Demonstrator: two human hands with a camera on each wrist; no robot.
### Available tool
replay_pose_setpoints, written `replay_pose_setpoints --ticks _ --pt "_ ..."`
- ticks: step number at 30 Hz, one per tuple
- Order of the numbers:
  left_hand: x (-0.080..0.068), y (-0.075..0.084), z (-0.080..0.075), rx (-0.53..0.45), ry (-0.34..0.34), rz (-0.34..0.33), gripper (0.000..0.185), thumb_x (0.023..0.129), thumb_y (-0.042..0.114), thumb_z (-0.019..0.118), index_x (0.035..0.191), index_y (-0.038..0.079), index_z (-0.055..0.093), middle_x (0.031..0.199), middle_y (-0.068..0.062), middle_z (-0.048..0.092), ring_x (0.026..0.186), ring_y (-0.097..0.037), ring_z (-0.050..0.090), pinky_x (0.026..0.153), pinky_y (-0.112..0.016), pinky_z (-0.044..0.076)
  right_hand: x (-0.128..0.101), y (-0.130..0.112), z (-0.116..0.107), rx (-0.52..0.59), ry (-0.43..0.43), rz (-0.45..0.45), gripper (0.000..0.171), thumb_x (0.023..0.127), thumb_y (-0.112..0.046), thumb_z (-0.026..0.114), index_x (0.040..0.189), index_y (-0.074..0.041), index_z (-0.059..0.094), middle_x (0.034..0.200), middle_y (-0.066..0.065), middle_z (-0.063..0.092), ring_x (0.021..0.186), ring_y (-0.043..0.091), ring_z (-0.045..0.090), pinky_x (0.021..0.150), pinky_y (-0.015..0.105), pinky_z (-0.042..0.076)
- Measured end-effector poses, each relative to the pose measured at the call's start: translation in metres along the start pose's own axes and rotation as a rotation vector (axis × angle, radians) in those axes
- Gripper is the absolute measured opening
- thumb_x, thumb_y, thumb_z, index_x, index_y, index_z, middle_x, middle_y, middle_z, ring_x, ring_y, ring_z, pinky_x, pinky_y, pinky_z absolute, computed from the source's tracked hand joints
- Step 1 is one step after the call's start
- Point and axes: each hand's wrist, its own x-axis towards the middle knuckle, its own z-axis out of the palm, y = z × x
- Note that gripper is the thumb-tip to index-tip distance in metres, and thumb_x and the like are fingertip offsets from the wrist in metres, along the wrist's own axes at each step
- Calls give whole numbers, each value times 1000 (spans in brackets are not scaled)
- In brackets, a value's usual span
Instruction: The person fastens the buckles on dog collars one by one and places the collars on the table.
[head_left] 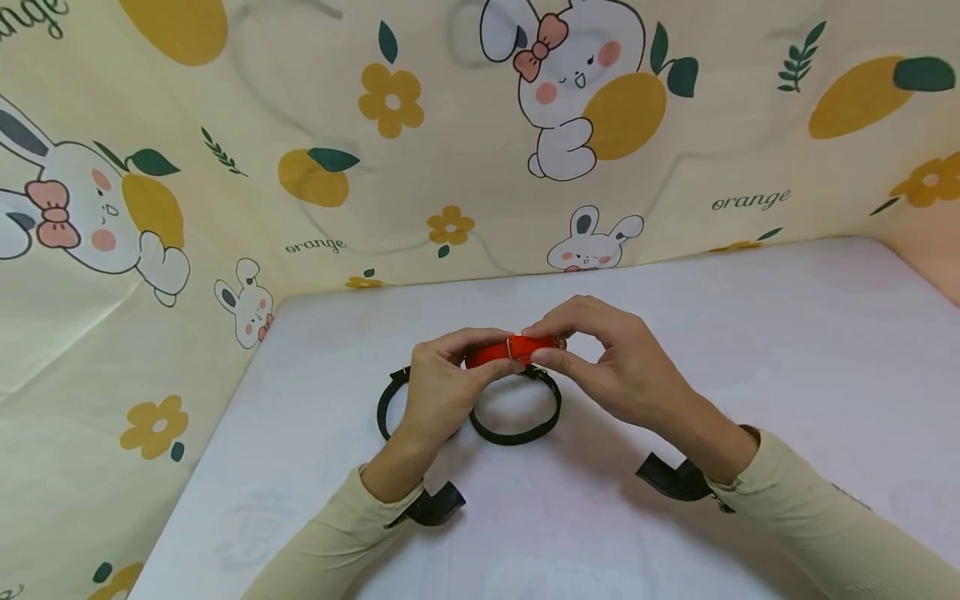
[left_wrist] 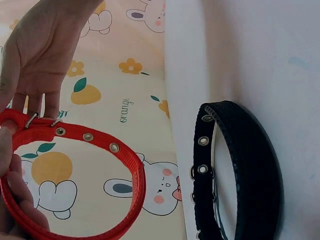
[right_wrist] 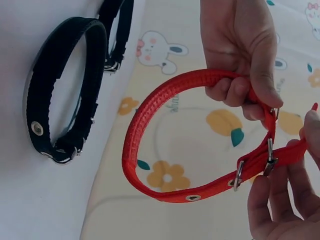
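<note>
One red collar [head_left: 512, 350] (fingers of both hands [head_left: 438, 392] [head_left: 611, 367] pinching it), two black collars [head_left: 517, 412] beneath.

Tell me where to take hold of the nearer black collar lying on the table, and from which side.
Probably best to pinch the black collar across its near band, coming from above. It stands on edge as a closed ring on the white table, so the top edge is free. Its far side sits just under both hands holding the red collar; the near arc is clear.

The backdrop cloth [head_left: 750, 200] reads "orange" in script.
</note>
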Motion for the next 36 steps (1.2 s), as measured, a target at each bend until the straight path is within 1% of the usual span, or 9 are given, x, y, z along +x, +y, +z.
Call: replay_pose_setpoints --ticks 6,10,17,23,31,36 --pt "1 0 0 -23 3 -27 30 73 4 87 101 8 79 98 -11 77 92 -17 68 81 -26 57 1 -3 -2 -28 15 17 29 84 -9 79 108 -23 73 103 -13 69 95 2 63 86 20 52" --pt "1 -1 0 -27 4 -40 28 74 4 86 101 9 79 99 -10 77 92 -17 67 81 -26 57 1 -2 -2 -44 21 6 29 83 -9 80 108 -23 74 103 -12 69 96 2 63 87 18 51" --pt "1 -1 1 -48 10 -43 27 76 2 84 102 7 79 100 -11 77 91 -16 68 79 -24 57 0 -2 -1 -109 33 -4 26 84 -12 80 107 -23 76 101 -12 67 96 1 60 80 18 48" --pt "-1 1 2 -46 7 -54 26 77 6 85 102 8 79 100 -9 77 91 -17 68 77 -24 57 -2 -2 2 -174 33 9 22 85 -15 79 105 -25 76 99 -12 64 93 1 59 71 19 46" --pt "-2 1 2 -44 4 27 24 77 6 84 100 8 79 96 -10 76 87 -18 67 75 -25 55 -1 -2 4 -203 36 -20 20 85 -16 80 104 -23 76 97 -12 61 92 0 56 74 17 48" --pt "-3 -1 1 -64 -25 18 26 79 5 82 104 6 77 100 -12 75 91 -17 66 79 -25 57 -1 -1 4 -185 17 -16 23 85 -18 80 106 -24 76 99 -12 60 90 1 56 72 16 47"
